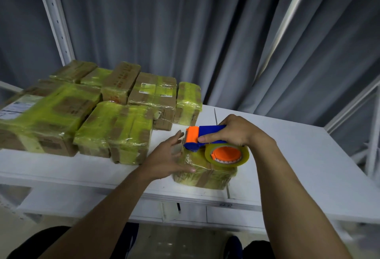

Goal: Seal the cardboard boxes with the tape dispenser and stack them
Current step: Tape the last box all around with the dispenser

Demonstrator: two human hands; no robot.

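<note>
Near the bench's front edge, right hand [234,133] grips the tape dispenser [207,141] atop 1 small, likely light, slippery box [203,174]; flat left hand [168,156] steadies it.

Bare forearms [107,207], perhaps dark trousers [37,242]

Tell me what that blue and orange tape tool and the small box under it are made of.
The tape dispenser looks like moulded plastic: even, matte blue and orange surfaces. Its tape roll seems glossy, yellowish see-through film. The small box appears brown cardboard, seen in bare patches, under shiny wrinkled tape.
</note>
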